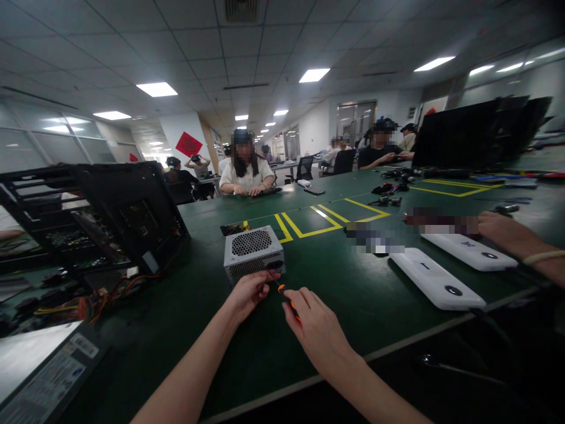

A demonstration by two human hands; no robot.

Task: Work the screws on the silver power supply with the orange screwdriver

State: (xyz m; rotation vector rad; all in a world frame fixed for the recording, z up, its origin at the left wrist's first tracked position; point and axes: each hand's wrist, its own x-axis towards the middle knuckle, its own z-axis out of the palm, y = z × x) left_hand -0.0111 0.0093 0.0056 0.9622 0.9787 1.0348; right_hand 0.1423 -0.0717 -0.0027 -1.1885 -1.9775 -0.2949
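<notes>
Grey perforated metal box (255,253) on green bench (265,353): likely heavy, stiff; best held by side walls. Right hand (315,324): fingers clamped on orange-and-black screwdriver (282,289). Left hand (249,294) by box front, finger grip unclear.

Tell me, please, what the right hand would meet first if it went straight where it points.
Probably the grey power supply, screwdriver leading; the left hand lies very close to that line, and depth is unclear.

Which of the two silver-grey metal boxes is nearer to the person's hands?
The grey box with the perforated top, just beyond the left hand. The label-bearing box lies in the picture's lower left corner, farther away.
</notes>
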